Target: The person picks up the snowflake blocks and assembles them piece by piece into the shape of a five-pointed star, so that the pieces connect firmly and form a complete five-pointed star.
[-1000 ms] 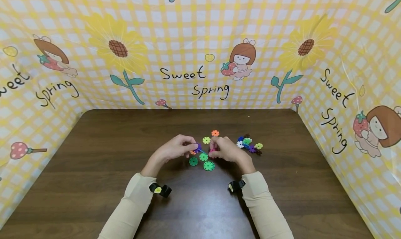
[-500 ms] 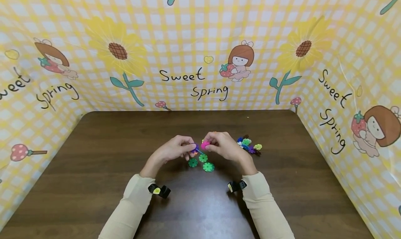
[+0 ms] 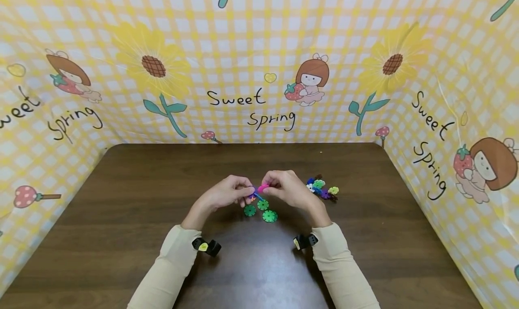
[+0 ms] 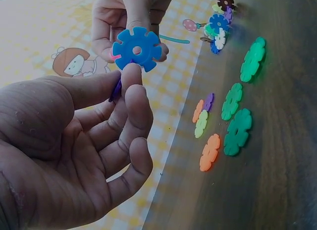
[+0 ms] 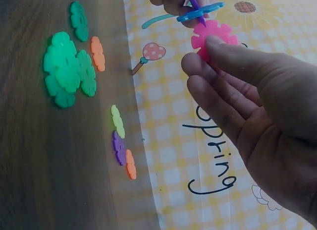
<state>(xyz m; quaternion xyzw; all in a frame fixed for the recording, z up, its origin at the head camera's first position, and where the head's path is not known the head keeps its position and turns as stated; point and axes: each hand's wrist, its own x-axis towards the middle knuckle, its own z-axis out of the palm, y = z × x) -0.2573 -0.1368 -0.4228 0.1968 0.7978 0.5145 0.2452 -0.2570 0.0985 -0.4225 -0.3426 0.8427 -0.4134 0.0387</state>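
In the head view my left hand (image 3: 227,193) and right hand (image 3: 285,187) meet over the middle of the table. The left thumb and forefinger pinch a purple snowflake disc (image 4: 115,88), mostly hidden by the fingers. A blue snowflake disc (image 4: 150,49) is slotted crosswise onto it. Between right thumb and fingers is a pink snowflake disc (image 5: 223,32), its notched edge up against the blue and purple pair. Whether the pink disc is slotted in cannot be told. Loose green discs (image 3: 269,216) lie below the hands.
A pile of mixed discs (image 3: 319,184) sits right of the hands on the brown table (image 3: 121,237). Further loose discs, including an orange one (image 4: 210,153), a yellow one (image 5: 117,121) and a purple one (image 5: 119,148), lie flat nearby. A patterned cloth (image 3: 243,38) walls the table.
My right hand has raised the pink disc from near the tabletop and brought it left against the blue and purple pair. My left hand has stayed nearly still.
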